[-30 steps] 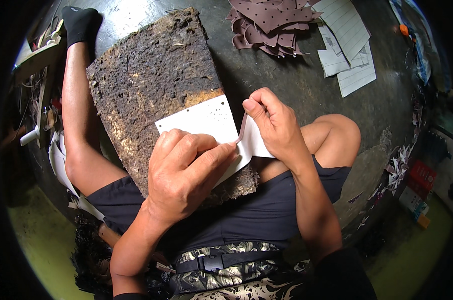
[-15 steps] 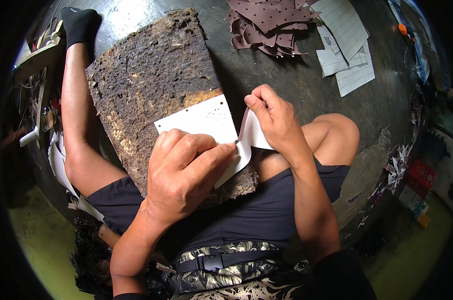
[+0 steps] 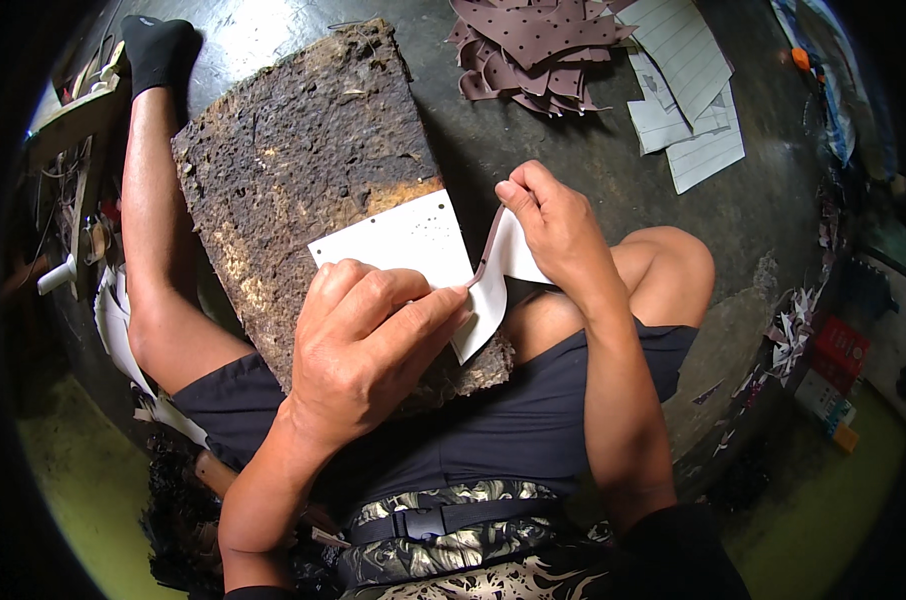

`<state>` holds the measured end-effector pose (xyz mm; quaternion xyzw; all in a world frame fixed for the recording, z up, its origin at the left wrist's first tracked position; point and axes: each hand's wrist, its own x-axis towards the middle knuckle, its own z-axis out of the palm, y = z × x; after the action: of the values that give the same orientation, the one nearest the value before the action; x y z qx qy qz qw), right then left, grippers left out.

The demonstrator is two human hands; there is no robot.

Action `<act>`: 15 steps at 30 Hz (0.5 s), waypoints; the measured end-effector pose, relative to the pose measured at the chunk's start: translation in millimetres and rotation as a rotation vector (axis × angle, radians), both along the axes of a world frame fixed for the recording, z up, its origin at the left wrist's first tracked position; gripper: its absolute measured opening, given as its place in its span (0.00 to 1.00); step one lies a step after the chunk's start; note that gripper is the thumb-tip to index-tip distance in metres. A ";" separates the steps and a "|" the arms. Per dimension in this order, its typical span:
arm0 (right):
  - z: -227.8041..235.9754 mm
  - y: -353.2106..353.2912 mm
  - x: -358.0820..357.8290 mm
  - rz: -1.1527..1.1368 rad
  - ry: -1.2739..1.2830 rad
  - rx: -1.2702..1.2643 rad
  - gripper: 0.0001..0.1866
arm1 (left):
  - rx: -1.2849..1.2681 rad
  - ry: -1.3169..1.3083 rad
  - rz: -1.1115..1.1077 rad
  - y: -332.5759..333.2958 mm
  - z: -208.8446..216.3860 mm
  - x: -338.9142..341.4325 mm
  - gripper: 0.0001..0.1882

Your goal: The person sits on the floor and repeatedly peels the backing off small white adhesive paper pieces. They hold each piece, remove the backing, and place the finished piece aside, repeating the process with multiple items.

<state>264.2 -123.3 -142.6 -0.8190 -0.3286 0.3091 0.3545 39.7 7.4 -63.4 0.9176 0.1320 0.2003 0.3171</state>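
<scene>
A thick, rough, dark-brown slab (image 3: 293,140) lies across my lap. On its near right corner rests a white sheet (image 3: 398,240) with small dark dots. My left hand (image 3: 358,350) is closed over the sheet's near side, its fingertips pinching a flexible strip (image 3: 487,305), white on one face and mauve along its folded edge. To the right, my right hand (image 3: 553,225) grips the strip's raised end between thumb and bent fingers, off the slab. Between the two hands the strip curves upward. What lies under my left palm is hidden.
Beyond the slab, a pile of mauve, dark-dotted material pieces (image 3: 538,40) sits on the dark floor (image 3: 573,140). Lined paper sheets (image 3: 708,155) lie to its right. Paper scraps (image 3: 793,325) are scattered at far right. A wooden frame (image 3: 78,110) stands at far left.
My right hand has shifted slightly right, and the strip's folded edge now stands more clearly raised between my hands. My left hand stays nearly in place.
</scene>
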 end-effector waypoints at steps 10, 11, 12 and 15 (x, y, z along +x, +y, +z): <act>-1.6 -0.6 3.5 -0.050 0.020 -0.067 0.16 | 0.056 -0.050 0.003 -0.3 -3.9 4.1 0.14; -2.3 -0.8 3.8 -0.053 0.024 -0.069 0.16 | 0.070 -0.057 0.004 -0.5 -4.5 4.6 0.14; -2.9 -0.9 4.1 -0.050 0.014 -0.063 0.16 | 0.080 -0.063 0.006 -0.7 -5.0 5.1 0.14; -4.8 -1.1 4.9 -0.052 0.001 -0.063 0.17 | 0.108 -0.078 0.007 -0.7 -6.8 6.3 0.14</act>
<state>269.2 -124.4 -147.4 -0.8379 -0.2972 0.3103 0.3366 46.0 6.7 -70.1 0.9243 0.1120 0.2438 0.2715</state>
